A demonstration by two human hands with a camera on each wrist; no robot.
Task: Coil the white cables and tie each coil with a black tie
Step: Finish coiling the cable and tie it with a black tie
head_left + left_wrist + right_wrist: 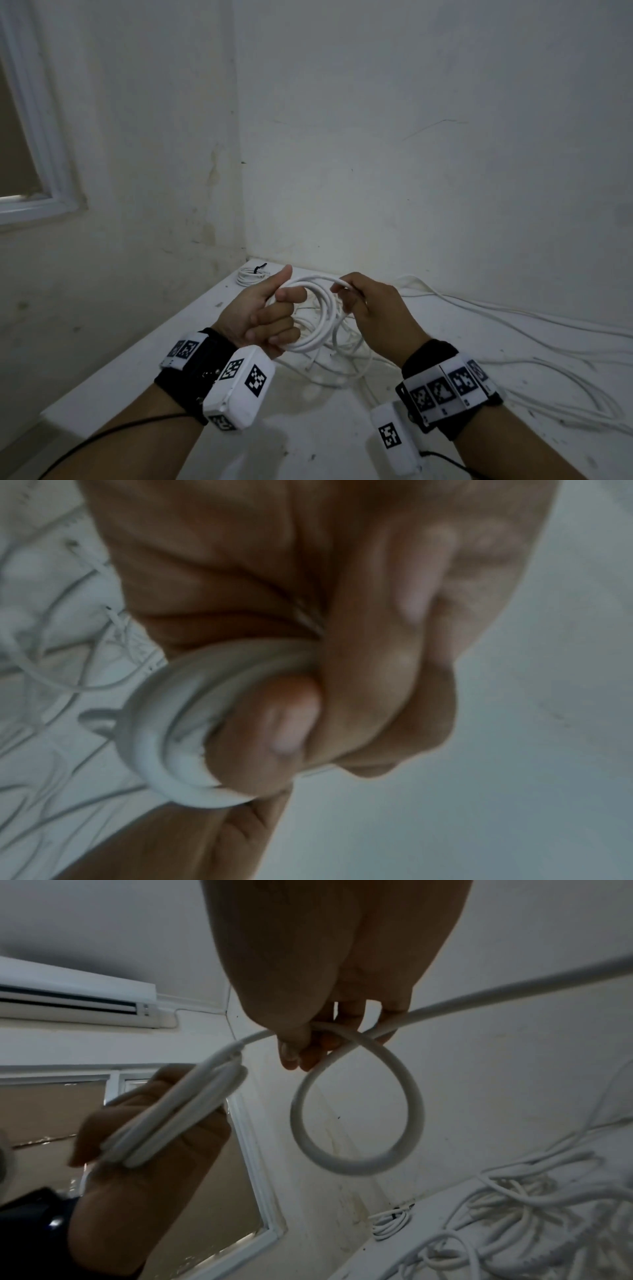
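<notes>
The springy, light round white plastic cable coil (pixel 317 313) is clenched in the left hand (pixel 265 317), while a fresh loop (pixel 356 1104), best gripped at its crossing, is pinched by the right hand (pixel 371 310).

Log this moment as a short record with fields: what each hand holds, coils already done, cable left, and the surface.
left hand: left hand grips the stacked loops of the white cable coil
right hand: right hand pinches a fresh loop of the same cable, beside the coil
finished coil: a tied coil with a black tie lies in the far corner
loose cables: a tangled pile under the hands; strands trail off to the right
surface: white table against the walls
tie on current coil: none visible
</notes>
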